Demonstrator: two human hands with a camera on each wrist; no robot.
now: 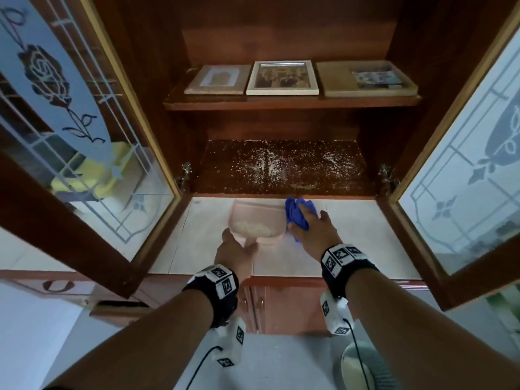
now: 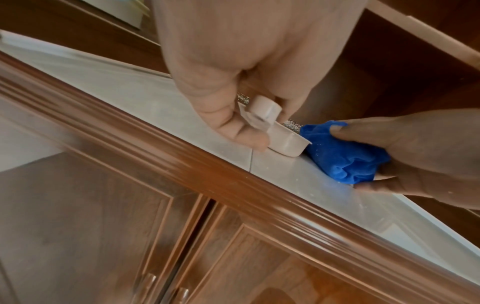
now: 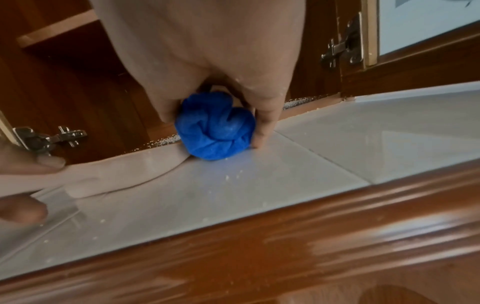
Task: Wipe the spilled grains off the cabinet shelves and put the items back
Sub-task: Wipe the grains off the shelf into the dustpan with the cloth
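Observation:
White grains (image 1: pixel 281 164) lie scattered over the dark lower shelf of the open cabinet. In front of it, on the white tiled counter (image 1: pixel 365 237), sits a pale pink dustpan (image 1: pixel 254 218) with a pile of grains (image 1: pixel 253 228) inside. My left hand (image 1: pixel 247 246) pinches the dustpan's handle (image 2: pixel 265 111) between thumb and fingers. My right hand (image 1: pixel 308 220) grips a bunched blue cloth (image 1: pixel 298 213) just right of the pan, pressing it onto the counter at the shelf's front edge. In the right wrist view a few loose grains dot the tiles near the blue cloth (image 3: pixel 215 133).
Three picture frames (image 1: pixel 282 77) lie flat on the upper shelf. Both patterned glass doors stand wide open, left door (image 1: pixel 84 136) and right door (image 1: pixel 464 178), with metal hinges (image 3: pixel 342 47) at the shelf's corners. Closed wooden doors (image 1: pixel 261 305) sit below the counter.

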